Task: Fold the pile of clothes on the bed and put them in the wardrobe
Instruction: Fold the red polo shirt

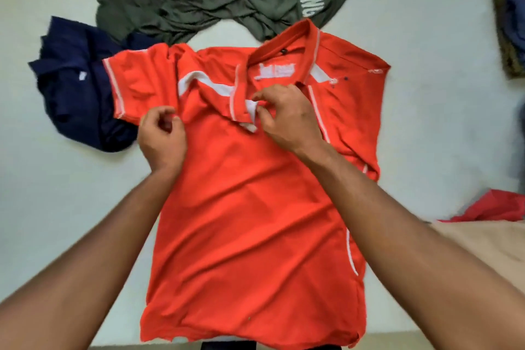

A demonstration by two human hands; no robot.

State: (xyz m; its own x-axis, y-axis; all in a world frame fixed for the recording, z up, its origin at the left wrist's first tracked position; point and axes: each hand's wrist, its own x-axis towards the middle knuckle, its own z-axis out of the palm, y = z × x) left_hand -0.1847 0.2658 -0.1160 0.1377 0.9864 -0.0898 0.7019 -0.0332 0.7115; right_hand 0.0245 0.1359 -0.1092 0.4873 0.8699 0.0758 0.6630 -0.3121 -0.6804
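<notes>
Head view. Shows an orange-red fabric polo shirt with white piping (250, 207) spread front-up on a pale bed sheet (56, 207), directly beneath both hands. Pinches the placket (238, 94) with the right hand (284, 119); curls the left hand (163, 136) over rumpled cloth, grip indeterminate. Risks folding creases in if not smoothed first, and snagging the crumpled navy garment (76, 79) just left of the left hand.

Bare left hand (162, 140), bare right hand (287, 119), forearms (93, 250) (both) uncovered
</notes>
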